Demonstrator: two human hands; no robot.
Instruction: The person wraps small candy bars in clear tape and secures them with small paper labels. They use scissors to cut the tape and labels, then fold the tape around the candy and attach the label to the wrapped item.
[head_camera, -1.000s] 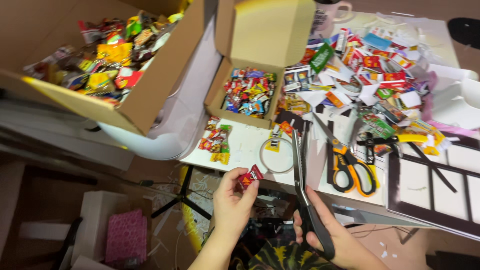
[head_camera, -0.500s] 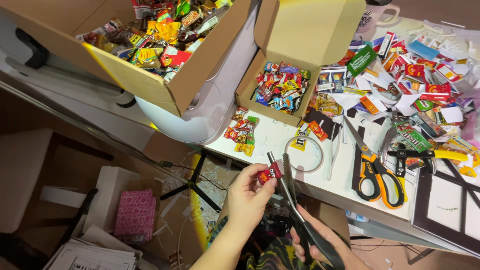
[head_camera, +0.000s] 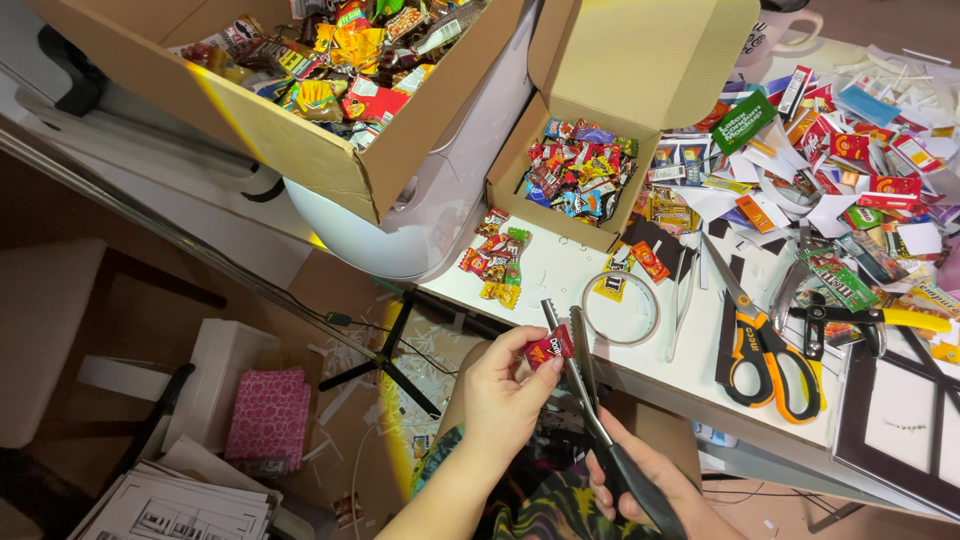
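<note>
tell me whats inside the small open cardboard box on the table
The small cardboard box holds a loose pile of small candy wrappers, red, yellow and blue. The pile covers the box floor, so anything beneath is hidden.

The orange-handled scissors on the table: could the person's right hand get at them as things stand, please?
Probably not at once: the right hand is already gripping the black-handled scissors. The orange-handled scissors lie uncovered on the white table just beyond it, so the way looks free otherwise.

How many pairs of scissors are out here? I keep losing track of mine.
2: black-handled scissors in the right hand, and orange-handled scissors lying on the white table. More may hide under the wrapper pile.
</note>
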